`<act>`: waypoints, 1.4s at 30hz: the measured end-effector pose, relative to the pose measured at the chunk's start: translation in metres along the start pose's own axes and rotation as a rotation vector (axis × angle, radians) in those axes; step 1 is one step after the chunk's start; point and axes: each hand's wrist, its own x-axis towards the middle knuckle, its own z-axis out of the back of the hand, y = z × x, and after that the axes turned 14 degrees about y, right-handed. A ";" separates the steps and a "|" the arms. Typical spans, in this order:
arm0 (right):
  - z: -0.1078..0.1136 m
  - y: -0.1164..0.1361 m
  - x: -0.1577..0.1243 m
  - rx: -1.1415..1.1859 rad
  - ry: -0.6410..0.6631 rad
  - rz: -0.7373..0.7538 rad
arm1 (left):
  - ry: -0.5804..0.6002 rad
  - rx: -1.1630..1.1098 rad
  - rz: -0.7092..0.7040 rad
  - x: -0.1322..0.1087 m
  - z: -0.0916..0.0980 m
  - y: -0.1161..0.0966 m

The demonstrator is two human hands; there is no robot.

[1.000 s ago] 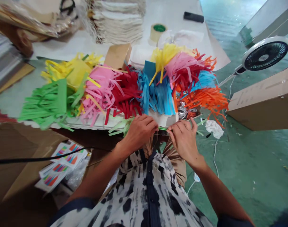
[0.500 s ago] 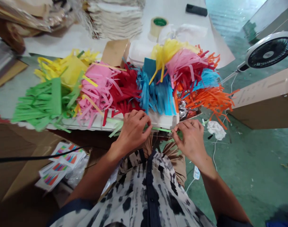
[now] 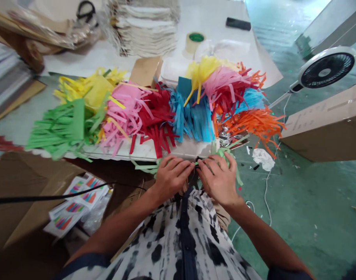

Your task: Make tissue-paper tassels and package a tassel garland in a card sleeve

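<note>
At the table's front edge, my left hand (image 3: 174, 175) and my right hand (image 3: 218, 177) are close together, both closed on a light green paper tassel (image 3: 224, 151). Its fringe strips stick out beyond both hands, and a narrow twisted middle shows between the fingertips. Just behind lie fringed tissue-paper bundles: green (image 3: 58, 128), yellow (image 3: 93, 85), pink (image 3: 125, 109), red (image 3: 156, 112) and blue (image 3: 192, 112). Farther right, an orange bundle (image 3: 250, 124) hangs over the table's corner.
A tape roll (image 3: 194, 42), a black bar-shaped object (image 3: 238, 23) and stacked off-white sheets (image 3: 148, 31) lie farther back. At right stand a fan (image 3: 326, 70) and a cardboard box (image 3: 326, 128). Printed cards (image 3: 75, 206) lie in a box below left.
My hands have come together; the right one moved left, the left one slightly nearer my body. The green strip stretched between them is now short, with fringe showing by the right hand.
</note>
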 end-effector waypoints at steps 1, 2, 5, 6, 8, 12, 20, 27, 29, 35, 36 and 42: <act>0.000 0.000 0.000 -0.009 -0.005 0.011 | -0.029 0.008 0.006 -0.002 0.000 -0.001; 0.000 0.000 0.000 -0.020 -0.012 0.031 | -0.051 0.004 0.011 -0.003 0.000 -0.003; 0.008 -0.004 0.003 -0.057 -0.054 0.088 | -0.071 -0.113 0.063 0.002 0.010 -0.009; 0.013 -0.005 0.005 -0.072 -0.086 0.103 | -0.068 -0.202 0.110 0.005 0.015 -0.011; 0.026 -0.008 0.011 -0.110 -0.184 0.127 | -0.063 -0.481 0.243 0.013 0.028 -0.016; 0.051 -0.012 0.017 -0.176 -0.340 0.177 | -0.034 -1.280 0.504 0.029 0.051 -0.021; 0.075 0.000 0.019 0.091 -0.250 0.027 | 0.258 -2.030 0.638 0.030 0.061 -0.021; 0.082 0.013 0.041 0.830 -0.200 -0.119 | 0.001 -1.853 0.566 0.035 0.065 -0.018; 0.082 0.013 0.048 0.948 -0.130 -0.176 | -0.051 -1.785 0.491 0.037 0.069 -0.014; 0.085 0.015 0.065 1.071 -0.078 -0.127 | -0.096 -1.837 0.510 0.036 0.074 -0.004; 0.087 0.016 0.067 1.070 -0.044 -0.092 | -0.117 -1.837 0.516 0.036 0.074 -0.003; 0.091 0.025 0.088 0.881 -0.027 -0.021 | -0.178 -1.792 0.521 0.031 0.074 0.009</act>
